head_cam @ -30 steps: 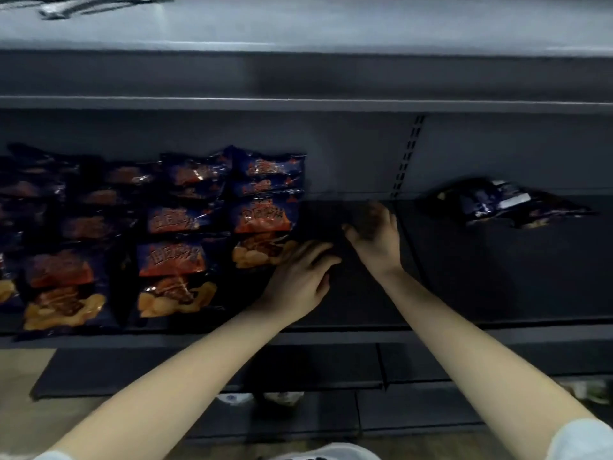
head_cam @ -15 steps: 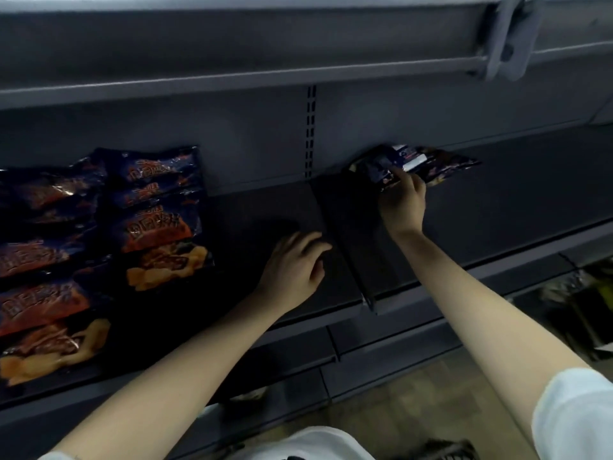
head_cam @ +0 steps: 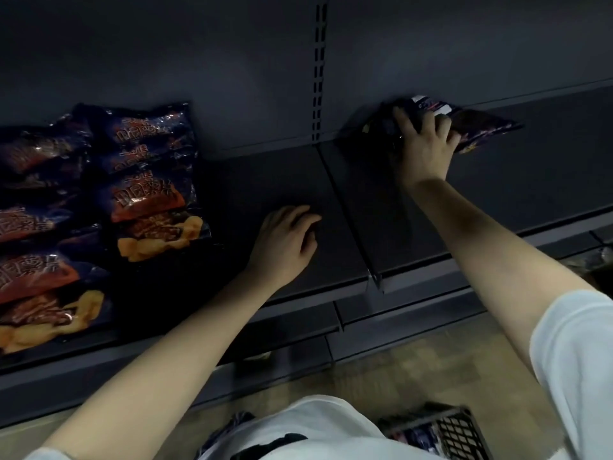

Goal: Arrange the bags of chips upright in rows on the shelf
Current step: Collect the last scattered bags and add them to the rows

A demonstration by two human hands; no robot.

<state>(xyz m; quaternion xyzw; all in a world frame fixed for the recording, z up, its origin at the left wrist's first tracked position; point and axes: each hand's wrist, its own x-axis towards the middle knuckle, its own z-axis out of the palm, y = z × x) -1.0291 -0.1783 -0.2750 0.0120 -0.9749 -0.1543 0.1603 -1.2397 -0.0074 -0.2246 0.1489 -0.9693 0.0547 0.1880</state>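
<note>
Right grip (head_cam: pixel 423 144): grasping a loose chip bag (head_cam: pixel 487 127), fingers curled over its near edge. The bag lies flat at the back of the dark shelf (head_cam: pixel 265 174), right of the slotted upright (head_cam: pixel 319 78). Left grip (head_cam: pixel 285 247): released, resting palm-down on the shelf, holding nothing. Rowed chip bags (head_cam: pixel 146 187) occupy the shelf's left end, well apart from the loose bag.

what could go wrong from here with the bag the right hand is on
1. The right hand grips the loose bag around its middle; a hard squeeze could crush the chips.
2. If dragged leftward rather than lifted, the bag may catch on the joint between shelf panels.
3. Set down carelessly, it might knock over the nearest row of bags.
</note>
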